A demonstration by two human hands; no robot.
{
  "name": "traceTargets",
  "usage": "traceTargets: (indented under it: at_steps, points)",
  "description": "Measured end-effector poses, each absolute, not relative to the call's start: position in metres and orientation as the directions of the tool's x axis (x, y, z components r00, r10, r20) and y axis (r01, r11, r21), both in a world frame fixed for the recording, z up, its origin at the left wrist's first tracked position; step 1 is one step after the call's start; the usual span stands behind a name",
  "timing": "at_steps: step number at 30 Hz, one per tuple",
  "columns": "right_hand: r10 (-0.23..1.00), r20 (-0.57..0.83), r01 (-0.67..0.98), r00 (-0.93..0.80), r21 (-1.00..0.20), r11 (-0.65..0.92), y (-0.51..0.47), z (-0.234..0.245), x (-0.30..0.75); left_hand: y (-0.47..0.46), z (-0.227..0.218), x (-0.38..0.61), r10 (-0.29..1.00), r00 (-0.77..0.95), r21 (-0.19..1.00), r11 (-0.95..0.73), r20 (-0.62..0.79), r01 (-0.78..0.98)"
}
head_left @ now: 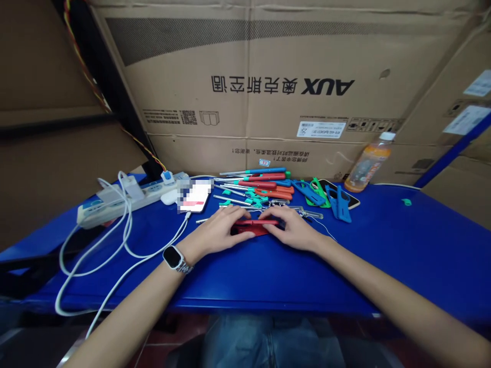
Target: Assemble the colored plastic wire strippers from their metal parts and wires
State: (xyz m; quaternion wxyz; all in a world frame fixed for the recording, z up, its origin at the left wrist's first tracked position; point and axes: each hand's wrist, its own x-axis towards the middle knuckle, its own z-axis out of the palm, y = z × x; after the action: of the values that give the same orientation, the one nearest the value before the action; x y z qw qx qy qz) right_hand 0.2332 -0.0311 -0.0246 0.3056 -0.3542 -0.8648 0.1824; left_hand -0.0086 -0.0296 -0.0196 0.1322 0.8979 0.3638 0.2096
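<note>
Both hands rest on the blue table (383, 255) and close on a red flat plastic holder (256, 227) with a red-handled screwdriver (261, 222) on top. My left hand (218, 232), a smartwatch (173, 257) on its wrist, grips the holder's left end. My right hand (292, 227) pinches the right end with curled fingers. Just behind them lies a heap of screwdrivers (261, 188) with red, blue and green handles, next to loose blue holders (339, 202) and green holders (318, 191).
A phone (195, 196) with a white cable (115, 245) lies at the left by a power strip (123, 199) and a white earbud case (169, 197). An orange drink bottle (368, 163) leans against large cardboard boxes (245, 82) behind the table.
</note>
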Motion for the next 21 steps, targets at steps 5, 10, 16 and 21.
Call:
traceTargets:
  at_steps: [5, 10, 16, 21]
  points:
    - [0.836, 0.420, 0.402, -0.353, -0.739, 0.541, -0.026, -0.028, 0.229, -0.026, -0.020, -0.010, 0.720, 0.595, 0.452, -0.691, 0.358, 0.565]
    - [0.881, 0.369, 0.316, -0.296, -0.833, 0.455, -0.026, -0.031, 0.228, -0.024, -0.015, -0.011, 0.699, 0.554, 0.483, -0.714, 0.451, 0.508]
    - [0.780, 0.590, 0.534, -0.211, -0.599, 0.597, -0.039, -0.031, 0.239, -0.017, -0.010, -0.023, 0.755, 0.370, 0.507, -0.644, 0.541, 0.573]
    - [0.705, 0.364, 0.575, -0.608, -0.410, 0.708, -0.042, -0.029, 0.233, -0.018, -0.008, -0.026, 0.803, 0.367, 0.534, -0.590, 0.471, 0.606]
